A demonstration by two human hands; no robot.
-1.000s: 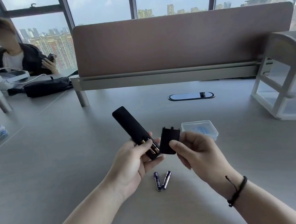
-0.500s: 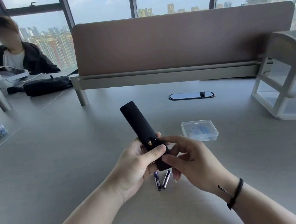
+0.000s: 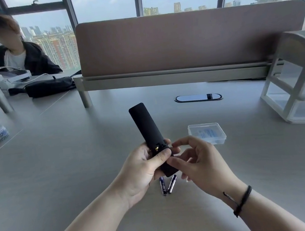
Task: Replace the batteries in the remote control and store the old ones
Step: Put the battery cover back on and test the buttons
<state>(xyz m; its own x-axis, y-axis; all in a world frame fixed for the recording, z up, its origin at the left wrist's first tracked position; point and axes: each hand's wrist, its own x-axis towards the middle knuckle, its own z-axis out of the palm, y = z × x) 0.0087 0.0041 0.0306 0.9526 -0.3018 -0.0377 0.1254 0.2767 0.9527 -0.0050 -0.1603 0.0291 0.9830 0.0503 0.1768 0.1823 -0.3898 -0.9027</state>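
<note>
Left hand [image 3: 141,168] grips a slim black plastic remote control [image 3: 150,133] above the grey surface [image 3: 56,169]; right hand [image 3: 200,163] pinches its back cover. Misaligned, the cover could jam. Two cylindrical batteries [image 3: 167,185] lie beneath.

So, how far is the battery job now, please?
Done, it seems: two batteries lie loose on the table, probably the old ones. In hand: the left hand holds the remote while the right hand fits the back cover; a small gap shows. Left: closing it, then storing the loose batteries, perhaps in the clear box.
</note>
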